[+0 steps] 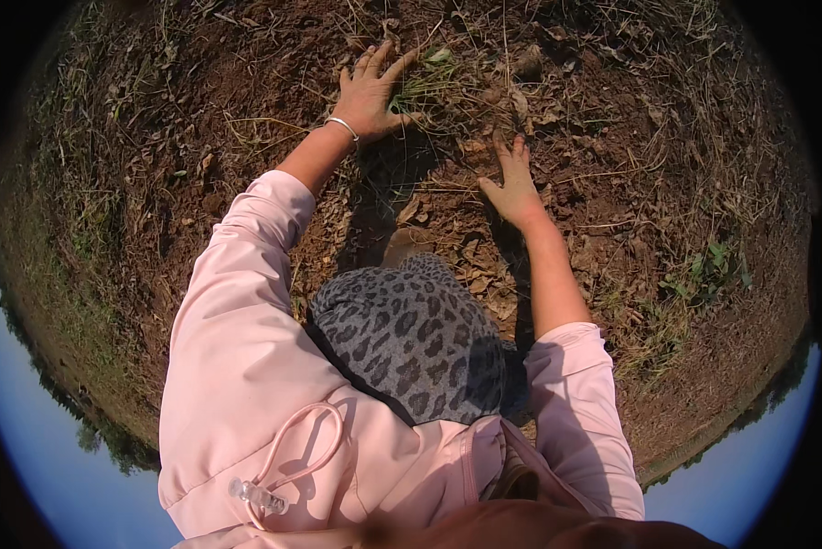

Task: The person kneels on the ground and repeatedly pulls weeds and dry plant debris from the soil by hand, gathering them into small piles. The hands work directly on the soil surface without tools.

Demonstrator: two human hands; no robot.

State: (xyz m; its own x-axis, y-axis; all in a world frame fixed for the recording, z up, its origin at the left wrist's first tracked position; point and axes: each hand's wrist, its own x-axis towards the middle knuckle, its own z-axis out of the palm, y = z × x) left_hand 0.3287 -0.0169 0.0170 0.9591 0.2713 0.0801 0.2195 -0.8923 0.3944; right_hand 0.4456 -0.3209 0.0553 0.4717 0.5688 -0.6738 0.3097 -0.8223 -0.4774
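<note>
My left hand [369, 99] is spread wide over the red soil at the upper middle, with a silver-coloured bangle [343, 127] on its wrist. A tuft of green and drying grass [428, 92] lies between its thumb and fingers, but the hand is not closed around it. Lower and to the right, my right hand [517, 185] reaches down to the ground with thumb and fingers apart. Its fingertips are among dry leaves and straw [520, 110], and I see nothing held in it. Whether either palm presses on the soil is hard to tell.
My bent leg in leopard-print trousers [411, 336] is between my arms. Brown fallen leaves [483, 285] lie beside it. A dark clod or stone [528, 63] sits beyond my right hand. A leafy green plant [713, 271] grows at the right. Dry stalks cover much of the ground.
</note>
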